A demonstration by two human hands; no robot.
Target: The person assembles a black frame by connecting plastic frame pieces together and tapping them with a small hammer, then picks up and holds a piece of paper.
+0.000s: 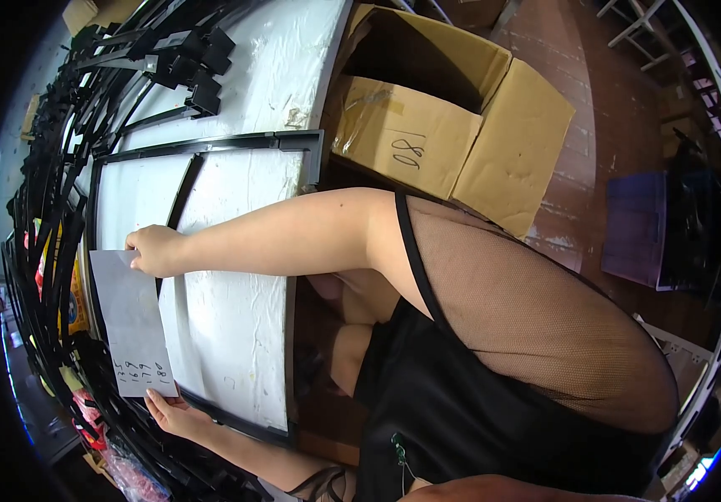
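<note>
A pale, narrow sheet of paper [130,314] with handwritten figures at its lower end is stretched between both hands. My right hand [157,250] pinches its upper corner, with that arm reaching across the white table [243,318]. Lower down, my left hand [168,412] grips the edge beside the writing, thumb and fingers closed on it. Beneath the sheet lies a rectangular black frame of thin strips [210,148], flat on the table and partly covered by the paper and my arm.
Many long black strips [51,192] are heaped along the table's left side, with black corner pieces [201,63] at the top. An open cardboard box [427,138] stands beside the table. Farther right are a purple crate [635,226] and a worn brown floor [549,159].
</note>
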